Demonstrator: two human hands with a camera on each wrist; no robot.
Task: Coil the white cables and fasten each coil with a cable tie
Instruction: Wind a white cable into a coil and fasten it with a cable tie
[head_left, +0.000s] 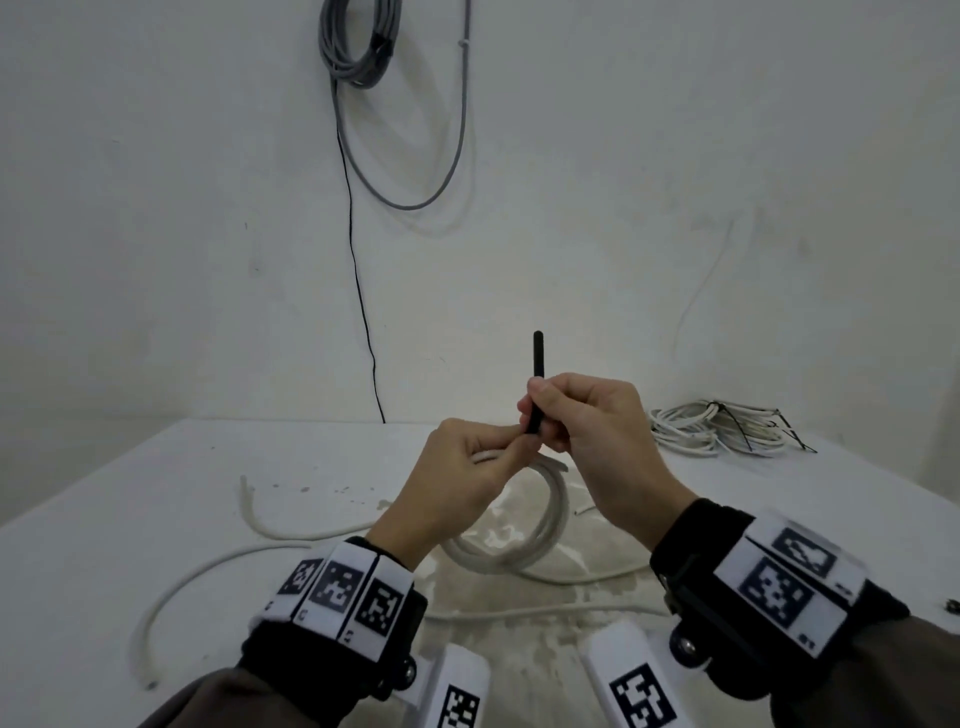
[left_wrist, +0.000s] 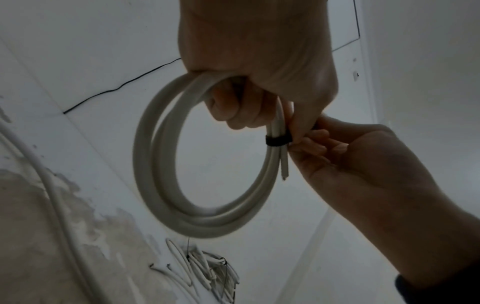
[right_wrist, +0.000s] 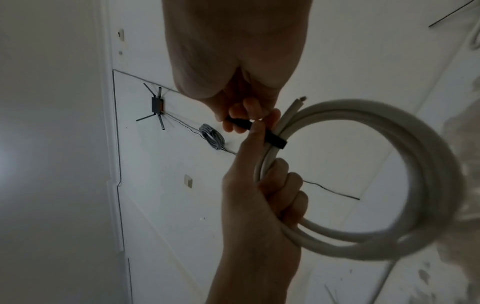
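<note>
— Where are you with it?

— My left hand (head_left: 457, 483) grips the coil (left_wrist: 166, 185) above the desk (head_left: 130, 519), fingers curled round its strands. My right hand (head_left: 587, 431) pinches the black tie (head_left: 536, 384), already looped round the coil; I judge it needs pulling snug.

— And the rest?

— Loose cables (head_left: 208, 571) lie uncoiled just past my wrists, so I reckon more coils are left. Farther right, a bundle (head_left: 722, 428) looks tied.

one coil (head_left: 524, 525), one tie (head_left: 537, 384)
</note>
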